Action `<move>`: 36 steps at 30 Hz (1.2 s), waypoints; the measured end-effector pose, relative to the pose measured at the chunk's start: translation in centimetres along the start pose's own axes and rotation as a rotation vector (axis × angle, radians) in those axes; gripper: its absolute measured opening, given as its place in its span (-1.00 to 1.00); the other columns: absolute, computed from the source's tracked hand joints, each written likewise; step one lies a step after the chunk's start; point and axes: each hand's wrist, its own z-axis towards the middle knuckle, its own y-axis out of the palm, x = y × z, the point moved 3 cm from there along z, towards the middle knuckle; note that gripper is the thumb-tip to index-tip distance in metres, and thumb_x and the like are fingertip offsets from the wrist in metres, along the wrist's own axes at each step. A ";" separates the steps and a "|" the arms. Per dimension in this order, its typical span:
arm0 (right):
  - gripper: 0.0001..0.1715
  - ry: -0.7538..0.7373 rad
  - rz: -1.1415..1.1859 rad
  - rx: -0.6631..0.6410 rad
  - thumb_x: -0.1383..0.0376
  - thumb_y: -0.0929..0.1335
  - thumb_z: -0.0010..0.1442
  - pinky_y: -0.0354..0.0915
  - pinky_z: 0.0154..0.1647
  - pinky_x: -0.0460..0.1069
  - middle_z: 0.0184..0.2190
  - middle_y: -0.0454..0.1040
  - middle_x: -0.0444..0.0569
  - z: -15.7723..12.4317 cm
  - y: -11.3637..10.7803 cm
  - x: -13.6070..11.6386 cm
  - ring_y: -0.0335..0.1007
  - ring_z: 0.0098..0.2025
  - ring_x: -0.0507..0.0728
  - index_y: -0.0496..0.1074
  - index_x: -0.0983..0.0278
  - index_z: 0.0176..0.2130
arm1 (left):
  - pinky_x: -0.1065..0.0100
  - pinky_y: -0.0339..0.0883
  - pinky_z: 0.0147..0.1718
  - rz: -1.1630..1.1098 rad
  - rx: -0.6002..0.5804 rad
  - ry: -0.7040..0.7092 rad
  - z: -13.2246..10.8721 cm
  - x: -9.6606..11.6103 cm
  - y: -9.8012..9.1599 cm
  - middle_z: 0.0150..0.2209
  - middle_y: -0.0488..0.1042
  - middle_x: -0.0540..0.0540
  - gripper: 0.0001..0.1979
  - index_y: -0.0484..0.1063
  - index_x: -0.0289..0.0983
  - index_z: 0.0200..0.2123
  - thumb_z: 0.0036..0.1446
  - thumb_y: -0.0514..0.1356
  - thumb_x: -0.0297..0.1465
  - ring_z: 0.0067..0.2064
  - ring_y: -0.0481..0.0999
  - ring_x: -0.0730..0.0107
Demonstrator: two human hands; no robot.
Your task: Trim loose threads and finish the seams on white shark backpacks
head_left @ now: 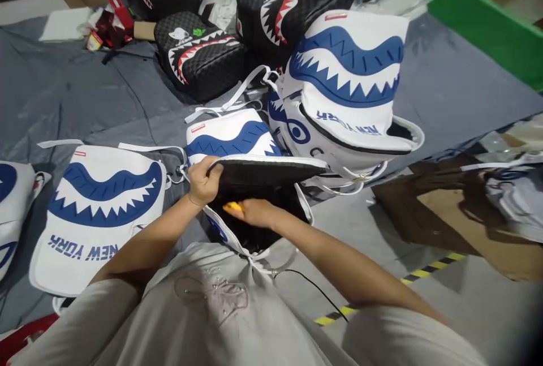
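Observation:
Close to my body, a white backpack point(220, 229) lies with its flap point(258, 171) raised and its black inside showing. The edge of that flap is pinched in my left hand point(204, 181) at the left corner. Over the dark opening, my right hand point(258, 212) is closed around a small orange-yellow tool point(233, 209); its tip and exact kind cannot be made out. Just behind the flap is another white backpack point(229, 134) with a blue shark-mouth print, partly covered. To the right of it stands a further white backpack point(348, 83).
A white "NEW YORK" backpack point(102, 196) lies on the grey cloth point(127, 89) to the left. Several black checked bags point(199, 55) sit at the back. A green barrier point(466, 9) runs along the right. Cardboard point(449, 213) is on the right, near striped floor tape point(432, 268).

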 end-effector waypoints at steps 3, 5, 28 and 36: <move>-0.64 0.060 -0.195 -0.169 0.01 0.49 0.13 0.38 -0.15 0.09 -0.47 0.50 -0.07 -2.6 -2.2 1.6 0.50 -0.29 0.17 0.50 0.25 -0.40 | 0.44 0.22 -0.46 -0.041 0.056 -0.116 -0.5 -0.7 0.0 -0.57 0.39 0.03 -0.50 0.47 -0.27 -0.41 0.29 0.04 0.02 -0.51 0.35 0.48; -0.63 0.113 -0.317 -0.197 -0.03 0.49 0.10 0.35 -0.16 0.11 -0.51 0.50 -0.02 -3.3 -4.8 2.4 0.53 -0.28 0.25 0.52 0.22 -0.37 | 0.44 0.21 -0.45 -0.091 0.080 -0.206 -1.1 -0.4 0.3 -0.57 0.36 0.04 -0.51 0.45 -0.26 -0.42 0.27 0.07 0.03 -0.50 0.33 0.48; -0.21 0.307 0.645 -0.092 -0.40 0.02 0.11 0.10 -0.65 -0.10 -0.73 -0.16 -0.39 -4.9 -1.1 5.3 -0.22 -0.72 -0.04 0.24 0.19 -0.26 | 0.45 0.16 -0.52 -0.224 -0.006 -0.082 -2.5 5.7 1.0 -0.61 0.32 0.08 -0.60 0.47 -0.26 -0.42 0.31 0.10 -0.09 -0.57 0.26 0.52; -0.45 0.470 0.268 0.153 -0.13 0.09 0.34 0.25 -0.48 -0.03 -0.67 0.14 -0.27 -6.9 -0.6 9.9 0.23 -0.61 0.06 0.30 0.24 -0.15 | 0.49 0.24 -0.50 -0.218 -0.013 0.295 -1.9 10.4 0.0 -0.52 0.49 0.03 -0.79 0.44 -0.28 -0.35 0.32 0.16 -0.31 -0.53 0.43 0.55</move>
